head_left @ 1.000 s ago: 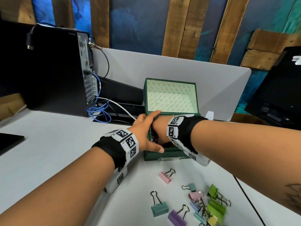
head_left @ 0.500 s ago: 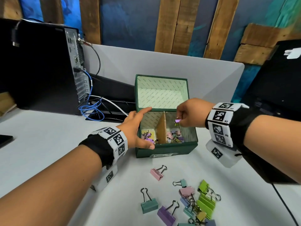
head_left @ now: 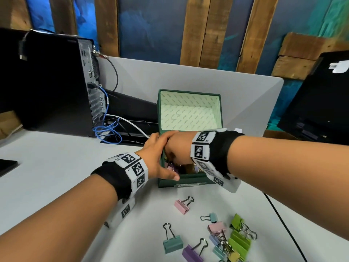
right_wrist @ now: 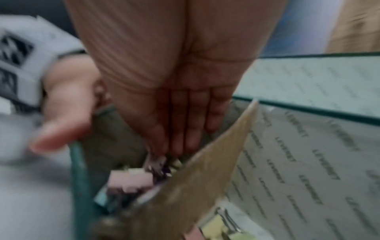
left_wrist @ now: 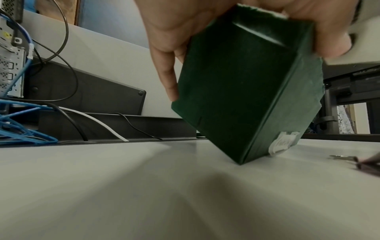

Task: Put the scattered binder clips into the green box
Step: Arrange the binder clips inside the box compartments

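The left hand (head_left: 157, 157) grips the green box (head_left: 188, 181) at its left wall; the right hand (head_left: 178, 148) reaches inside, fingers straight and let go; clips (head_left: 222, 237) wait near the desk's front edge; the tipped box could spill.

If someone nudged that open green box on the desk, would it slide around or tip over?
The green box looks like light card, so it would probably slide on the smooth desk. The left hand grips its side, perhaps for that reason. Its raised lid may make it tip backward.
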The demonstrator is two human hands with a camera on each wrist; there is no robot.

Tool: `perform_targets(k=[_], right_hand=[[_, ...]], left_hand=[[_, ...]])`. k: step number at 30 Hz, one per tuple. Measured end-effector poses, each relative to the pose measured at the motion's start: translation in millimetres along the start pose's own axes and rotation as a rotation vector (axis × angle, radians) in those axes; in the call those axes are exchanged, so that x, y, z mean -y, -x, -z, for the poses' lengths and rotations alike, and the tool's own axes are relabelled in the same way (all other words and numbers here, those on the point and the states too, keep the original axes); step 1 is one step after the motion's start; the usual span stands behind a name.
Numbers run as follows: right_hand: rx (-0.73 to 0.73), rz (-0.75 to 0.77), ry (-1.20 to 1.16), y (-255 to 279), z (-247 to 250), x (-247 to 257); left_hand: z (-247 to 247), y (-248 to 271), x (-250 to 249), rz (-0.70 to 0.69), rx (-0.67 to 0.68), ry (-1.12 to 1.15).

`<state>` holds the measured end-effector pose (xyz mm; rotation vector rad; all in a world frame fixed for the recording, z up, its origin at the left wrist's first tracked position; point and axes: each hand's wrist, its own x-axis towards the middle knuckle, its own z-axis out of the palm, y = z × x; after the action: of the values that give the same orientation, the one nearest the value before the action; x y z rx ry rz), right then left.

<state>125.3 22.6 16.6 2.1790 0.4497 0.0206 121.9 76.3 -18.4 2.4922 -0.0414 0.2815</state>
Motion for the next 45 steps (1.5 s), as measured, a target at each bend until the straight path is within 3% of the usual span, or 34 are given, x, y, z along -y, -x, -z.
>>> perform_targets(k=[1, 11, 25, 30, 32, 33, 34, 35, 37, 39, 41, 45], right_hand=[[0.063, -0.041, 0.063, 2.0, 7.0, 12.9], [-0.062, -0.054, 0.234, -10.6, 4.9, 21.5], [-0.074, -0.099, 0.266, -11.0, 6.3, 25.9], [0.111, -0.191, 0.097, -12.0, 10.2, 35.8], [0.103, -0.102, 0.036, -10.8, 3.1, 23.3], [-0.002, -0.049, 0.069, -12.9, -2.0, 7.7], [-0.137, 0.069, 0.020, -18.1, -11.2, -11.7], [-0.209, 0.259, -0.180, -19.0, -19.2, -38.1], [-0.272, 0.533, -0.459, -5.1, -28.3, -91.0], [-0.363, 0.579, -0.569, -4.5, -37.1, -118.2], [-0.449, 0.518, -0.543, -12.3, -45.3, -129.0], [-0.374, 0.411, -0.337, -18.0, -67.9, -135.8]], left_hand=[[0.3, 0.7, 1.2, -0.005, -0.002, 0.014], [-0.2, -3.8, 5.6, -0.006, 0.020, 0.012], [-1.5, -3.4, 6.0, -0.020, 0.015, 0.019], [-1.4, -2.2, 6.1, -0.031, 0.008, 0.026], [-1.3, -1.7, 5.5, -0.032, 0.009, 0.021], [-1.3, -2.0, 5.4, -0.031, 0.009, 0.017], [-1.4, -2.0, 5.6, -0.029, 0.010, 0.012], [-1.1, -2.0, 5.7, -0.027, 0.012, 0.007], [-1.2, -2.2, 6.1, -0.022, 0.013, -0.006], [-1.2, -2.6, 6.0, -0.011, 0.017, -0.010], [-1.9, -3.6, 6.4, 0.000, 0.022, 0.000], [-2.8, -3.7, 7.3, 0.005, 0.014, 0.022]])
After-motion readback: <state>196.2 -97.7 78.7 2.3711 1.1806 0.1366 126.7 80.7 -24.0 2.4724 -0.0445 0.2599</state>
